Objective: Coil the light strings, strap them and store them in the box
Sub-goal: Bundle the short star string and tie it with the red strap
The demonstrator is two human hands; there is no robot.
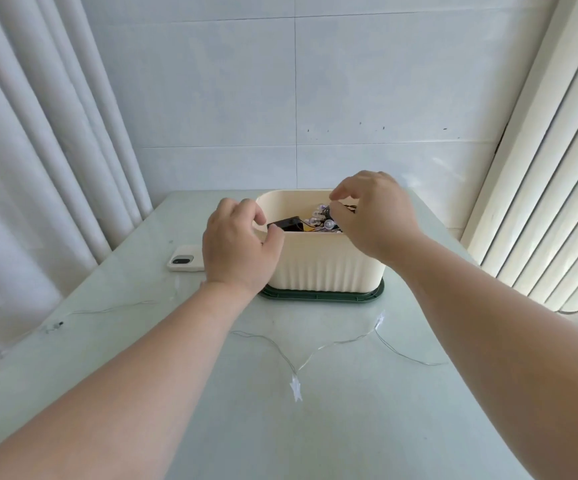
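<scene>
We see our left hand (237, 242) curled over the near left corner of the cream box (325, 261), thumb against the outside of its front wall and fingers bent over the rim, so it grips the box there. Just beyond the thumb, inside the box, lies a black battery case (285, 224); we cannot tell whether the fingers touch it. Our right hand (374, 216) hangs over the box's opening with its fingers bent downward, pinching the bulb light string (322, 220), a bunch of clear round bulbs on dark wire that sits in the box directly under and to the left of that hand. The box stands on a dark green lid (322, 295) between our two wrists. Nearer to us than both hands, a star light string (296, 389) of thin wire trails loose across the pale desk (349, 427), running under the left forearm and over toward the right forearm. A phone (185, 258) lies face down just left of our left hand, partly hidden behind it.
</scene>
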